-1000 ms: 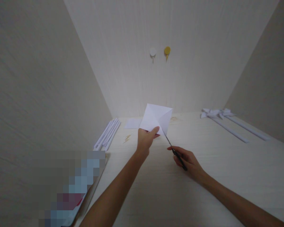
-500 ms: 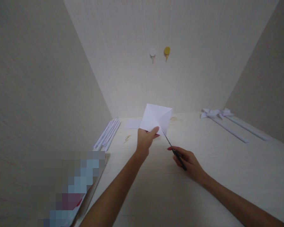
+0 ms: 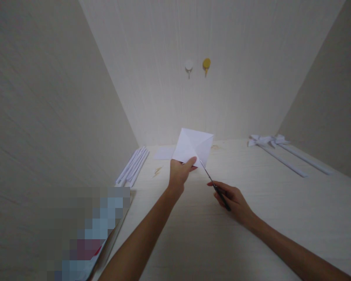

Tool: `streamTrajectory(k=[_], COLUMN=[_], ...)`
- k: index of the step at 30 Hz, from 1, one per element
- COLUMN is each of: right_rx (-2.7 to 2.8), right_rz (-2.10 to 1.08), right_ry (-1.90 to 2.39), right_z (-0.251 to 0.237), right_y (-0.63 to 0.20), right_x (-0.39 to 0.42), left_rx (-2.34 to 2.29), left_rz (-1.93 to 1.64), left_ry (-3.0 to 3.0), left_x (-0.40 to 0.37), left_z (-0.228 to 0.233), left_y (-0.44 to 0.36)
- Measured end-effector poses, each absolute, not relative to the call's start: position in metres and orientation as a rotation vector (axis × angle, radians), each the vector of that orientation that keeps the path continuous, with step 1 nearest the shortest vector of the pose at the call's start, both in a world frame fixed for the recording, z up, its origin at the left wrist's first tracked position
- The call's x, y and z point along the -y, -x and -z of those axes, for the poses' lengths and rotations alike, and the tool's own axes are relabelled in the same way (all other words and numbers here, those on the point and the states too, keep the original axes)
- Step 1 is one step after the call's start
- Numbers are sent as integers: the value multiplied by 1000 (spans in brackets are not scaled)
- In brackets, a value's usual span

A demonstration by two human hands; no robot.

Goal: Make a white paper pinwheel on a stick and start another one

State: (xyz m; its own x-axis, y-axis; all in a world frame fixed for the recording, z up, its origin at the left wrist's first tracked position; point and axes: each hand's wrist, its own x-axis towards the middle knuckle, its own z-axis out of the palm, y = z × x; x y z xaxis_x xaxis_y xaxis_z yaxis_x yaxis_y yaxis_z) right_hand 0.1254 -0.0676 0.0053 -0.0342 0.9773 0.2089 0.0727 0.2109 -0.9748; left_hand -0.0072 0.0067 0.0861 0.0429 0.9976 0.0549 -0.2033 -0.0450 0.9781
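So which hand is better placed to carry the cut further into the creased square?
Probably the right hand: it holds the scissors, whose blades already meet the lower edge of the paper square. The left hand is pinching that square up off the table, steadying it.

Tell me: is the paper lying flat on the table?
No, the left hand holds the paper up off the table while the right hand puts scissors to its lower edge.

Bare tabletop (image 3: pixel 280 218) (walls (image 3: pixel 46 97) close around)
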Motion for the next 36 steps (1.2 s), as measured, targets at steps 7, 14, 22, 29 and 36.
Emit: streamTrajectory(k=[7,14,22,29,36], right_rx=[1404,1438,1430,1442,1445], right_rz=[-1008,-965,-992,-995,-984], right_ry=[1127,1139,1139,1065,1101], right_z=[-5,-4,-5,0,-1], right_y=[-127,-128,-128,-129,-129], right_x=[68,67,68,66,67], left_rx=[-967,-978,-974,-929,-928], left_rz=[-1310,-1312,-1287,-1258,-1244], left_ry=[-1117,-1123,-1122,-1129,-1116], left_x=[-7,-7,-7,-9,-8], left_z=[-87,-87,-89,-86,-86], left_y=[7,8,8,9,8])
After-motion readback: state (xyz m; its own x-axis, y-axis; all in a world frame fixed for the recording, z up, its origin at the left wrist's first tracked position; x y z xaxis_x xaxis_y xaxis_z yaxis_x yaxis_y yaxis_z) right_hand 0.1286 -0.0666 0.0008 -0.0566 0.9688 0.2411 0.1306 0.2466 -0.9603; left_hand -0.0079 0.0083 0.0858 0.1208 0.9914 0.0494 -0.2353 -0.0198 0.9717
